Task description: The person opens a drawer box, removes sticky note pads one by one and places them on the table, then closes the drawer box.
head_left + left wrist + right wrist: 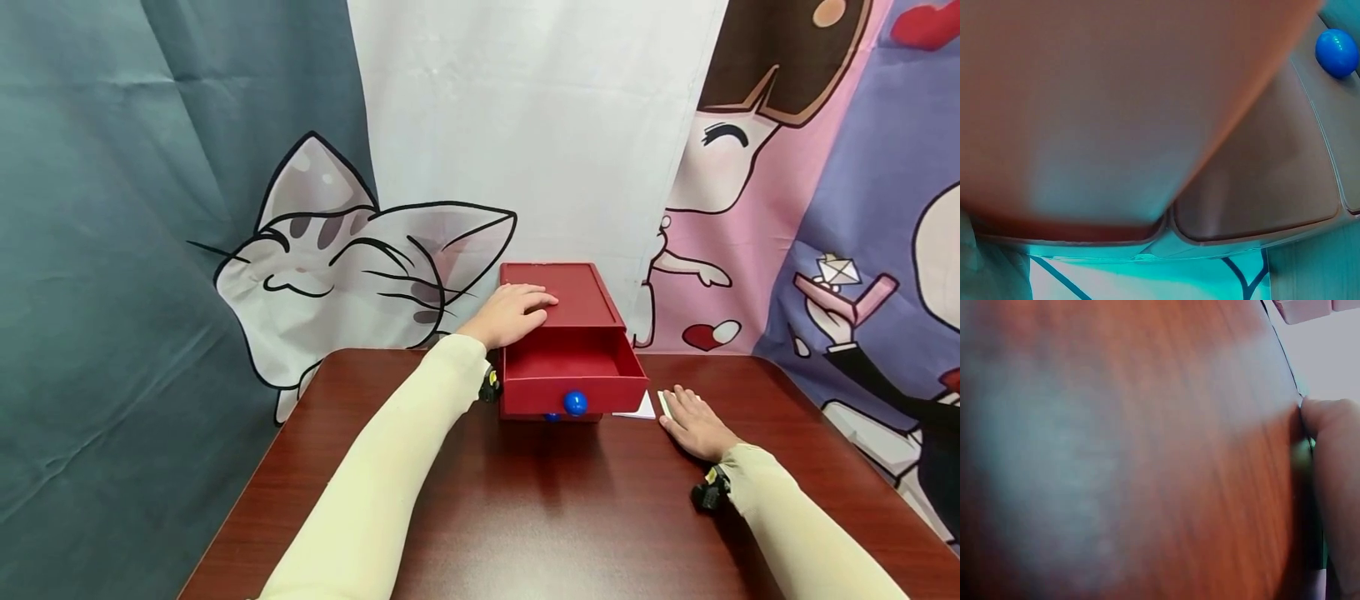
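Observation:
A small red drawer cabinet (558, 292) stands near the far edge of the table, its upper drawer (573, 392) pulled out and showing no contents. A round blue knob (575, 403) is on that drawer's front, seen also as a blue knob (1337, 53) in the left wrist view. My left hand (510, 315) rests on the cabinet's top left side, fingers extended. To the cabinet's right, my right hand (697, 423) lies palm down with fingers stretched over a flat, pale-edged thing (664, 405), mostly hidden. In the right wrist view, my thumb (1338, 425) shows at the right edge.
A second blue knob (552, 417) shows low on the cabinet, below the pulled-out drawer. Something flat and white (641, 408) lies beside the cabinet's right side. The brown wooden table (517, 517) ends just behind the cabinet, where a printed cartoon curtain (540, 125) hangs.

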`<action>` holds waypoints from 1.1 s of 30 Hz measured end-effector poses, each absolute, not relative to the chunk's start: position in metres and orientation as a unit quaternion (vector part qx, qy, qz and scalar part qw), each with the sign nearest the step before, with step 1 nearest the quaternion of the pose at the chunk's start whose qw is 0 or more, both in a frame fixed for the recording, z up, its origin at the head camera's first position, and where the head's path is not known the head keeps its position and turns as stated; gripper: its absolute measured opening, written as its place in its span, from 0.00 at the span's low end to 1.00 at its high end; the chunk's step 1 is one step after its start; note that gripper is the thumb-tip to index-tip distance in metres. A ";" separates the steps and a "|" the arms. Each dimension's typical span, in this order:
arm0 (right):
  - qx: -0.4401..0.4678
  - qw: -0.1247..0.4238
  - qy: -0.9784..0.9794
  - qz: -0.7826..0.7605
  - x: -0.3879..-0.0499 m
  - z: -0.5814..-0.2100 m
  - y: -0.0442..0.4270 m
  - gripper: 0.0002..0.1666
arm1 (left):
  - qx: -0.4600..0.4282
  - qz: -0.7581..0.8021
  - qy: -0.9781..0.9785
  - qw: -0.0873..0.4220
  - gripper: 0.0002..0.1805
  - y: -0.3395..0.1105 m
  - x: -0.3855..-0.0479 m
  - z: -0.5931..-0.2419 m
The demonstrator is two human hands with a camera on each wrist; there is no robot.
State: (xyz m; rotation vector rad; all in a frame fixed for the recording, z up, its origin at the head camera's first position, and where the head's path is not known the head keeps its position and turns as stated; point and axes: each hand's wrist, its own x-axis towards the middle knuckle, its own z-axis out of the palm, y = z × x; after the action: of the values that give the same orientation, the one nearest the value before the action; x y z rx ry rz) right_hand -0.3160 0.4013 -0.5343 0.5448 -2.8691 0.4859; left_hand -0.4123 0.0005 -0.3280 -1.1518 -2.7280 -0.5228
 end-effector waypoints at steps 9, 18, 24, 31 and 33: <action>0.185 0.087 -0.966 0.161 -0.322 -0.536 0.408 0.38 | -0.381 -0.175 -0.905 0.072 0.24 0.002 -0.414 -0.329; 0.151 0.081 -0.970 0.174 -0.322 -0.533 0.405 0.40 | -0.380 -0.175 -0.906 0.068 0.24 0.002 -0.415 -0.331; 0.142 0.096 -0.969 0.180 -0.324 -0.538 0.406 0.41 | -0.382 -0.173 -0.905 0.070 0.24 0.003 -0.415 -0.330; 0.125 0.104 -0.971 0.173 -0.327 -0.542 0.409 0.45 | -0.382 -0.175 -0.905 0.065 0.25 0.001 -0.413 -0.330; 0.113 0.111 -0.972 0.171 -0.326 -0.539 0.407 0.47 | -0.381 -0.175 -0.906 0.065 0.24 0.001 -0.414 -0.330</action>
State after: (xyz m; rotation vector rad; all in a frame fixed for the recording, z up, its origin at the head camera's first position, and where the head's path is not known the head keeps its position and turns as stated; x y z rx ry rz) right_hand -0.3262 0.4068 -0.5391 0.3306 -2.8561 0.5025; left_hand -0.4137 0.0009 -0.3296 -1.1489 -2.7330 -0.5268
